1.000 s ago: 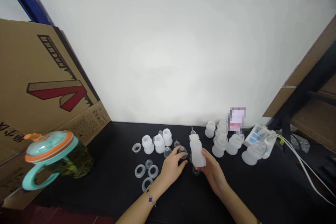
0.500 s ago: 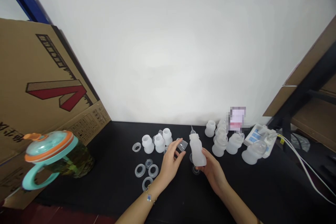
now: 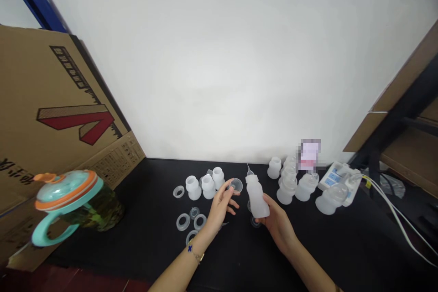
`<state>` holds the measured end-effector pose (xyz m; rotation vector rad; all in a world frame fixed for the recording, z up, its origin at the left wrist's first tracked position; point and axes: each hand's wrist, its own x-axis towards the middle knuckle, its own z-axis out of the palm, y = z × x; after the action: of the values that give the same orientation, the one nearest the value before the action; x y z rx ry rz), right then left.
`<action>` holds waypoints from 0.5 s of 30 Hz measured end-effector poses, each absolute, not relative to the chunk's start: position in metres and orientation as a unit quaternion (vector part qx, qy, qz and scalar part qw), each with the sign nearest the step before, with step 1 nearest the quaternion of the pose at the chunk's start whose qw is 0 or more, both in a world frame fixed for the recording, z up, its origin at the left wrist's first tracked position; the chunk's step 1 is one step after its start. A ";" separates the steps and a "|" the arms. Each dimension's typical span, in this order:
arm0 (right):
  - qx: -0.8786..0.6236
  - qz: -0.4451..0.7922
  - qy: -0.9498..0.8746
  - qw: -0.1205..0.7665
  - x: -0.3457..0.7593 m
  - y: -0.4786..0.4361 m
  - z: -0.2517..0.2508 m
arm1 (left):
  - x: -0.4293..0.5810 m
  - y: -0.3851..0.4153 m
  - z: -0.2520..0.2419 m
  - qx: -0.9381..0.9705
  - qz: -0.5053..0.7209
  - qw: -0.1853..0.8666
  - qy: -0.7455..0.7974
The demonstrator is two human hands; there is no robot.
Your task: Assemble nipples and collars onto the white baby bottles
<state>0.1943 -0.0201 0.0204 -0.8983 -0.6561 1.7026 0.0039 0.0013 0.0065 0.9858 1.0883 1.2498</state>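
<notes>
My right hand [image 3: 276,220] is closed around the lower part of a frosted white baby bottle [image 3: 257,200], which tilts a little to the left. A ring and a clear pointed nipple [image 3: 250,169] sit on its top. My left hand [image 3: 222,203] pinches a clear cup-shaped bottle cap [image 3: 236,186] by its edge, its round opening facing me, just left of the bottle and apart from it. Left of that hand stand several open white bottles [image 3: 193,188], with loose collar rings [image 3: 183,222] and a small nipple [image 3: 194,212] in front of them.
Several capped bottles [image 3: 286,189] stand at the right, near a white power strip [image 3: 333,178] with cables [image 3: 393,207]. A teal-lidded jug [image 3: 78,205] and a cardboard box [image 3: 68,100] are on the left. A white wall [image 3: 219,64] bounds the black table [image 3: 143,237].
My left hand has turned the clear cap so its opening now faces me. My right hand and the bottle have barely moved.
</notes>
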 end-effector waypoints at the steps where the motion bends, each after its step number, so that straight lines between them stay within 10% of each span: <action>1: -0.375 0.713 -0.274 0.525 0.194 -0.020 0.021 | 0.004 0.001 0.008 0.408 0.528 0.582 0.465; 15: -0.374 0.717 -0.278 0.518 0.195 -0.020 0.020 | -0.001 -0.006 0.020 0.378 0.557 0.623 0.399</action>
<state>0.1947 -0.0200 0.0202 -0.8967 -0.6671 1.7206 -0.0013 -0.0063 0.0197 0.8680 0.9161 1.2782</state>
